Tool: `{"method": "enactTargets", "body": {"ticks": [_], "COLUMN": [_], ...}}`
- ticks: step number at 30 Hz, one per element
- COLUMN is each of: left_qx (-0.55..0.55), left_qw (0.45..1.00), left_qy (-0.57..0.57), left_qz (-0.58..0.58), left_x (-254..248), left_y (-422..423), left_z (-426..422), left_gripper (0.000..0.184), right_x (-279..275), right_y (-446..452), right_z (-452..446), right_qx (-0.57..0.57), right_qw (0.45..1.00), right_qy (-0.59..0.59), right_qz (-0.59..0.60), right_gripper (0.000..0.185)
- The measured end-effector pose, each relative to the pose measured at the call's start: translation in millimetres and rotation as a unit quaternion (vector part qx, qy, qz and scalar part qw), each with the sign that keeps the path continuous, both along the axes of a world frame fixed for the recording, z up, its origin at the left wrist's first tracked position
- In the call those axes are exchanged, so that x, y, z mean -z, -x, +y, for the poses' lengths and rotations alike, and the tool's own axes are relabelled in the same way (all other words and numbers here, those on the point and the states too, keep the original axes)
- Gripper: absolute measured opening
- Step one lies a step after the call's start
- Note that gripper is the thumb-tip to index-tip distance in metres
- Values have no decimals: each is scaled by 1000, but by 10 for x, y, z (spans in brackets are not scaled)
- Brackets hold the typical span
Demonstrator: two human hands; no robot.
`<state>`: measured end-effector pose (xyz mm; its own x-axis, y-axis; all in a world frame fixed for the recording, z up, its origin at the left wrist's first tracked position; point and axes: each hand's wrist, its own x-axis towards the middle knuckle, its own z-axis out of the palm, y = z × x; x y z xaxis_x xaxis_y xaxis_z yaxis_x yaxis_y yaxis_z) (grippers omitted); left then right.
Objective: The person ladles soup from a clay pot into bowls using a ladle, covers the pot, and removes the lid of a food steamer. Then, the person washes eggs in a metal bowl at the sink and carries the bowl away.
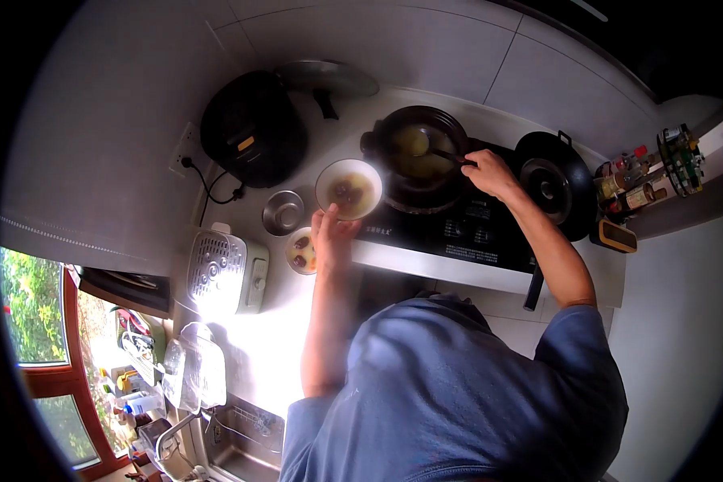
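Observation:
My left hand [333, 230] grips the near rim of a white bowl [324, 183], which holds yellowish broth and some dark pieces. In my right hand [488, 173] is the dark handle of a ladle [444, 155]. The ladle's round head is in a dark cooking pot [455, 127] and holds some of the yellowish liquid in the pot. The pot stands on the black cooktop [426, 231], just right of the bowl. A second bowl [292, 263] with dark pieces in pale liquid sits on the counter, partly hidden behind my left hand and wrist.
A black wok [582, 210] occupies the cooktop's right side, its handle jutting past the front edge. At the left stand a black rice cooker [253, 120], a small metal bowl [283, 213] and a white perforated rack [217, 265]. A sink [245, 438] lies lower left; bottles [641, 195] line the far right.

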<state>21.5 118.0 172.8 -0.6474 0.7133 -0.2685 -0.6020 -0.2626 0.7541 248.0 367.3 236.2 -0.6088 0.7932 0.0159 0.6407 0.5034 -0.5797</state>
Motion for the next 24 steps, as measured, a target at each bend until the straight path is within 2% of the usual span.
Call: {"method": "enactTargets", "body": {"ticks": [6, 9, 12, 24], "left_qx": [-12, -14, -6, 24], "left_qw": [1000, 1000, 1000, 1000], "left_qy": [-20, -15, -15, -8], "left_qz": [4, 6, 7, -7], "left_x": [-13, -13, 45, 19], "left_y": [2, -6, 26, 26], "left_z": [-67, -82, -73, 130], "left_gripper": [29, 29, 27, 23], "right_x": [256, 345, 315, -175], "right_y": [93, -21, -141, -543], "right_z": [-82, -108, -113, -298], "right_qx": [-9, 24, 68, 44], "right_qw": [996, 985, 941, 954], "right_qy": [54, 134, 309, 260], "right_qz": [67, 105, 120, 140], "right_gripper": [30, 40, 50, 46]}}
